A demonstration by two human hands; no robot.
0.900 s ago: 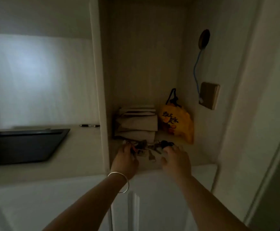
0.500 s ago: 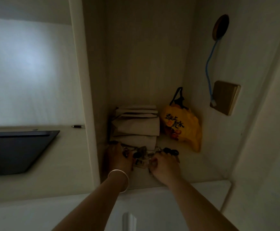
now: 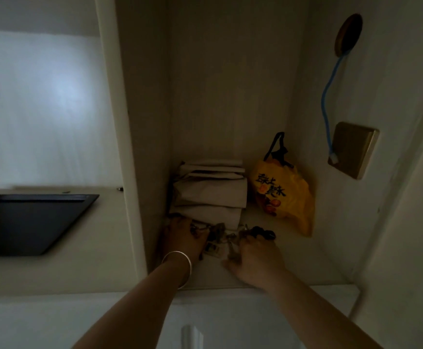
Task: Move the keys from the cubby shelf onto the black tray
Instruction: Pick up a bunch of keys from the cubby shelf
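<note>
A tangle of keys (image 3: 218, 235) with tags and a black fob (image 3: 262, 233) lies on the floor of the cubby shelf (image 3: 293, 270), in front of a stack of folded paper bags. My left hand (image 3: 182, 238), a silver bangle on its wrist, curls over the left end of the bunch. My right hand (image 3: 253, 258) closes its fingers on the right end, where a key hangs below the fingers. The black tray (image 3: 29, 222) rests on the counter to the left, beyond the cubby's side wall.
Folded beige paper bags (image 3: 210, 195) and a yellow plastic bag (image 3: 286, 197) fill the back of the cubby. On the right wall are a wall plate (image 3: 351, 149) with a blue cable (image 3: 327, 96). A pen tip (image 3: 120, 189) shows behind the tray.
Both hands have drawn together over the keys and closed on them. The camera has shifted right and nearer to the cubby.
</note>
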